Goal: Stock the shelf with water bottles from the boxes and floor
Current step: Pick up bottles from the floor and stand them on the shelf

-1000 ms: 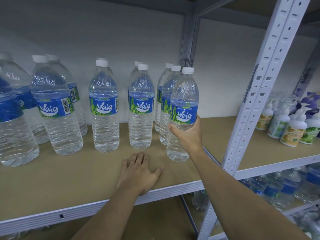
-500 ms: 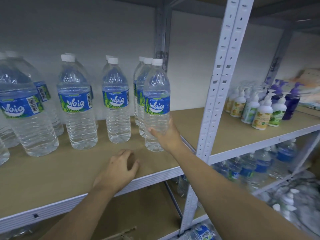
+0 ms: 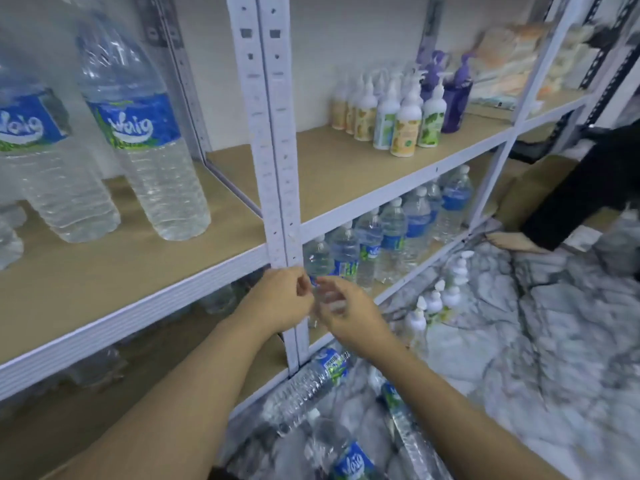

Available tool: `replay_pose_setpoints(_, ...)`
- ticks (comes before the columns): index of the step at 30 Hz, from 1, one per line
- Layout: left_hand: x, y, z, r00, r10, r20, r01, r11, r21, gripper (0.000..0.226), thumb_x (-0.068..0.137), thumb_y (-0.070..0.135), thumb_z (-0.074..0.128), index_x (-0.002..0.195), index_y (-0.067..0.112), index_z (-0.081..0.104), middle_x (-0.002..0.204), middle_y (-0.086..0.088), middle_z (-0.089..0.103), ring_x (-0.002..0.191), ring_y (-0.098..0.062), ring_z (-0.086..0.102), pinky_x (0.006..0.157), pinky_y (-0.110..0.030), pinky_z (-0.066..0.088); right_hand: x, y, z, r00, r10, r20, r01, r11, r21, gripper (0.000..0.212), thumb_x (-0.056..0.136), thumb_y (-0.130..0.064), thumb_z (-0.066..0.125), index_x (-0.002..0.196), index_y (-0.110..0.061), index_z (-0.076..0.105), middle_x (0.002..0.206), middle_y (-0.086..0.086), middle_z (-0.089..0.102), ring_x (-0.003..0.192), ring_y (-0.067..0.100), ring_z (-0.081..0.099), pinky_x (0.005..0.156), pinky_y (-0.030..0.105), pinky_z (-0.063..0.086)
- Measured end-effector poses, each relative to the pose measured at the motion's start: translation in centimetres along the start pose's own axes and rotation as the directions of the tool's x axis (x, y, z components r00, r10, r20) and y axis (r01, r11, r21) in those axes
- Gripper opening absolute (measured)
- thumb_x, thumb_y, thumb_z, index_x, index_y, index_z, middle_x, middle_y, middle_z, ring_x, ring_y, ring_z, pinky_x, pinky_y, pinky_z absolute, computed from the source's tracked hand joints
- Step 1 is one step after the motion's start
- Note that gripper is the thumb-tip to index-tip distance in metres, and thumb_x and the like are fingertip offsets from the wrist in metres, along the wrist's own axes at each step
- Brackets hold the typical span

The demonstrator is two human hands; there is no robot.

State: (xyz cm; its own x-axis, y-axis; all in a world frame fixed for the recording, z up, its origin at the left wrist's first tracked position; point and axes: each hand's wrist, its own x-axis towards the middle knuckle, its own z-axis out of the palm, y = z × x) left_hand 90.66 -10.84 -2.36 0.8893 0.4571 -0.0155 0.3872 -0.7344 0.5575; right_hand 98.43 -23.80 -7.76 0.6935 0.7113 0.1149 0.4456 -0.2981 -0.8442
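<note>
**Hands empty-ish, floor bottles next**

We judge we're between loads. Two Waig water bottles (image 3: 145, 143) stand upright on the shelf (image 3: 114, 285), near its right end, w/ more cut off at the left edge. Both hands hang in mid-air in front of the upright post (image 3: 277, 133), below the shelf's front rim and almost touching each other. Right hand (image 3: 346, 313): fingers loose and a bit spread, nothing in it. Left hand (image 3: 280, 299): fingers curled in toward the thumb; we see nothing held, but the blur means we can't tell for sure.

The remaining stock we can see is the floor bottles (image 3: 311, 379), lying on their sides on the marble floor (image 3: 554, 341) just below the hands, by the post's foot. More bottles fill the lower shelf (image 3: 381, 244).

Next move, as we read it: drop down, take a lying bottle round its body, turn it upright, then set it on the bare board in front of the standing ones w/o knocking them.
</note>
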Motion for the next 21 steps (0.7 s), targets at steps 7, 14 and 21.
replay_pose_setpoints(7, -0.3, -6.1, 12.4, 0.955, -0.169, 0.244, 0.136, 0.98, 0.147, 0.029, 0.092, 0.028, 0.058, 0.116, 0.012, 0.057, 0.118, -0.005, 0.059, 0.101, -0.024, 0.056, 0.087, -0.034, 0.047, -9.6, 14.0, 3.9, 0.849, 0.529, -0.008, -0.526, 0.846, 0.083, 0.075, 0.085, -0.026, 0.071, 0.147, -0.022, 0.029, 0.129, -0.001, 0.052, 0.114, 0.013, 0.051, 0.091, 0.025, 0.04)
replay_pose_setpoints(14, -0.5, -12.9, 20.6, 0.886, -0.285, 0.366, 0.173, 0.935, 0.309, 0.063, 0.092, 0.042, 0.054, 0.148, 0.021, 0.032, 0.148, -0.006, 0.04, 0.135, -0.026, 0.039, 0.106, -0.039, 0.039, -15.8, 21.2, 10.3, 0.719, 0.682, 0.134, -0.637, 0.723, -0.268, 0.112, 0.069, -0.064, 0.071, 0.154, -0.023, 0.011, 0.153, 0.004, 0.034, 0.136, 0.025, 0.04, 0.106, 0.034, 0.034)
replay_pose_setpoints(21, 0.6, -17.4, 26.2, 0.784, -0.432, 0.445, 0.274, 0.885, 0.377, 0.078, 0.09, 0.048, 0.05, 0.154, 0.026, 0.012, 0.159, -0.009, 0.021, 0.143, -0.031, 0.024, 0.113, -0.048, 0.029, -17.9, 24.8, 12.8, 0.754, 0.638, 0.156, -0.463, 0.685, -0.562, 0.122, 0.058, -0.072, 0.069, 0.154, -0.033, 0.005, 0.14, 0.002, 0.037, 0.129, 0.028, 0.039, 0.106, 0.039, 0.036)
